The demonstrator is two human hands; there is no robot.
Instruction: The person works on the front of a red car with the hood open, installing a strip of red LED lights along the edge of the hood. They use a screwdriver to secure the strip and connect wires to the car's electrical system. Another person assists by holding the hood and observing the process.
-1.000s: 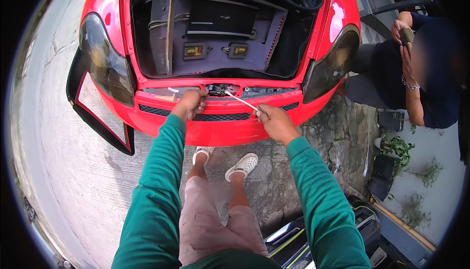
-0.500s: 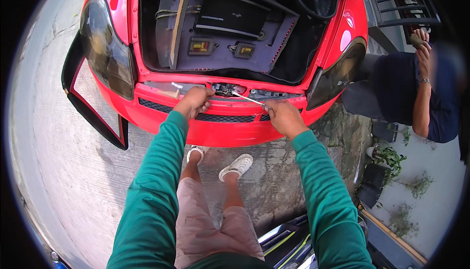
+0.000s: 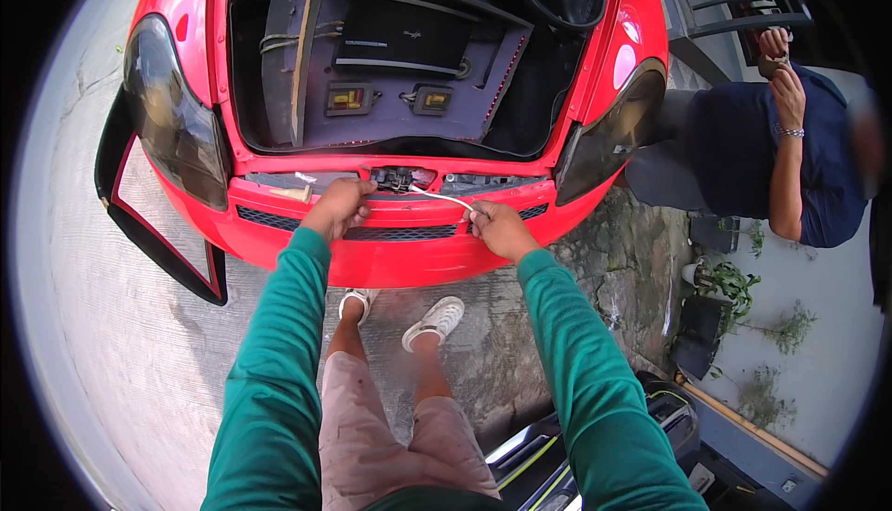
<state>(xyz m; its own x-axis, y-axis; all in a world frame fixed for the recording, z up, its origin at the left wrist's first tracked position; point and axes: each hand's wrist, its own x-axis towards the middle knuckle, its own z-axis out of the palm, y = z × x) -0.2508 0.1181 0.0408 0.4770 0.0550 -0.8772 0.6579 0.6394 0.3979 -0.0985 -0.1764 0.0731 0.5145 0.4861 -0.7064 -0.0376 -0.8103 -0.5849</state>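
Right hand (image 3: 503,232): grip pinching white cord (image 3: 444,198), now bowing, straighter earlier, far end meeting dark mechanism (image 3: 394,179) in red car nose (image 3: 400,269). Left hand (image 3: 338,208): curling beside mechanism, contents unclear. Concrete ground (image 3: 520,339) lying beneath; second person (image 3: 754,163) holding small object (image 3: 769,66).

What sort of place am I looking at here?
Outdoors, probably a driveway or roadside: rough concrete paving spreads around the red car, a leafy potted plant shows on the right, and a dark barred metal railing is at the upper right.
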